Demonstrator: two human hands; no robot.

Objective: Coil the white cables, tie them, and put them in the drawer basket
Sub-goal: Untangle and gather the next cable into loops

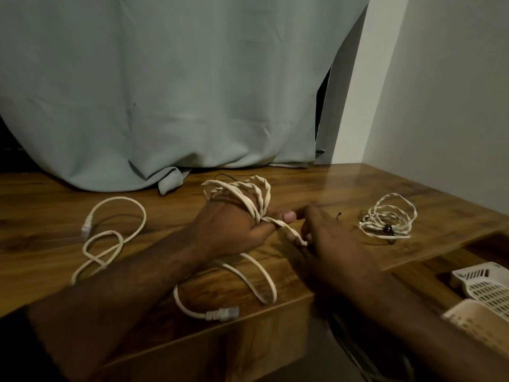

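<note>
1. Nearest the camera, two bare forearms reach over the front edge of the wooden table (344,186).
2. Left hand (234,230) has its fingers spread inside several loops of a twisted white cable (248,194), which wrap round the fingers and the back of the hand; the thumb presses the strand where it leaves the loops.
3. Right hand (327,238) sits just beside it, fingertips curled to pinch the free tail of that cable, which runs taut between the two hands.
4. Under the left forearm a flat white cable (256,282) lies loose, its plug at the table edge.
5. Its other plug end (110,232) lies to the left.
6. A coiled, tied bundle (388,219) rests to the right.
7. White perforated baskets (484,288) sit in the open drawer at lower right.
</note>
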